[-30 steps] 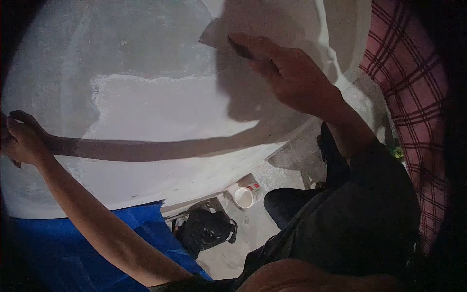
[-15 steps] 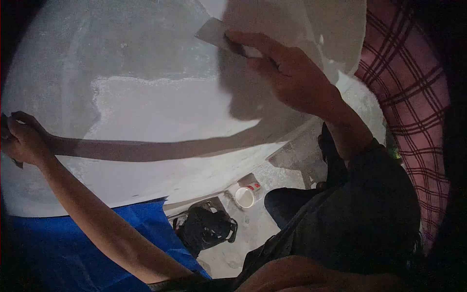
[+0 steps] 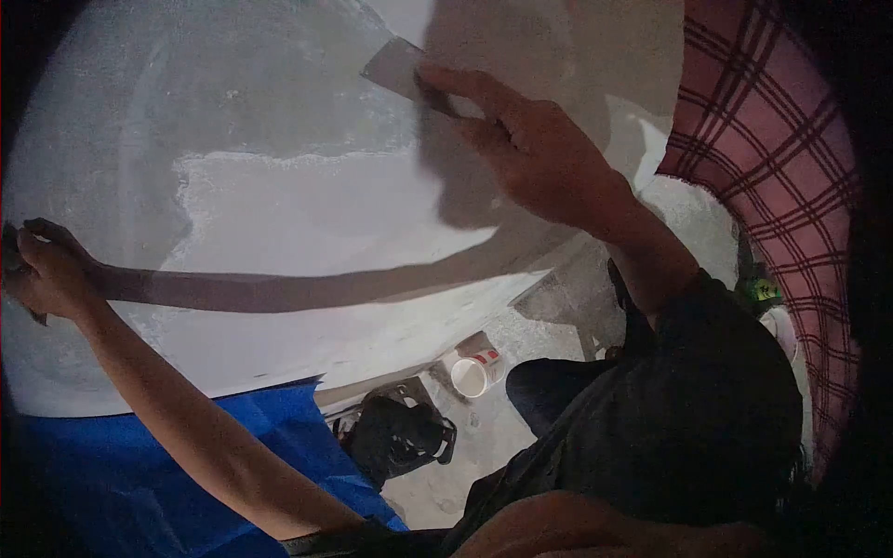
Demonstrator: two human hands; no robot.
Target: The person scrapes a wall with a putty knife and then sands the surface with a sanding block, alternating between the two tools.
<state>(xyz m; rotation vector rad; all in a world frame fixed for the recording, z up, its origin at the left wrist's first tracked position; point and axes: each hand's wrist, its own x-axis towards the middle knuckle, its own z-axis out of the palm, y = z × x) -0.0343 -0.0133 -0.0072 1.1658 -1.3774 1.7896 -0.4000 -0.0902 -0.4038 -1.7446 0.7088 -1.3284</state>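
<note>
Gripped in my right hand (image 3: 549, 158) is a putty knife (image 3: 393, 73). Its broad blade points left and lies against the wall (image 3: 298, 209), close to where the grey surface meets a paler coat. My left hand (image 3: 56, 274) is at the far left, its fingers curled round a dark flat-edged thing (image 3: 37, 317) that is mostly hidden and cut off by the dim border, so I cannot tell what it is. A long shadow of my left arm runs across the white coat.
Below the wall, a white bucket (image 3: 470, 377) with red marks stands on the floor, and a black bag-like bundle (image 3: 395, 432) lies to its left. Blue sheeting (image 3: 270, 423) hangs at lower left. Red checked cloth (image 3: 744, 121) borders the right side.
My right hand and the putty knife have shifted slightly left and down over the wall. The left hand stays almost where it was.
</note>
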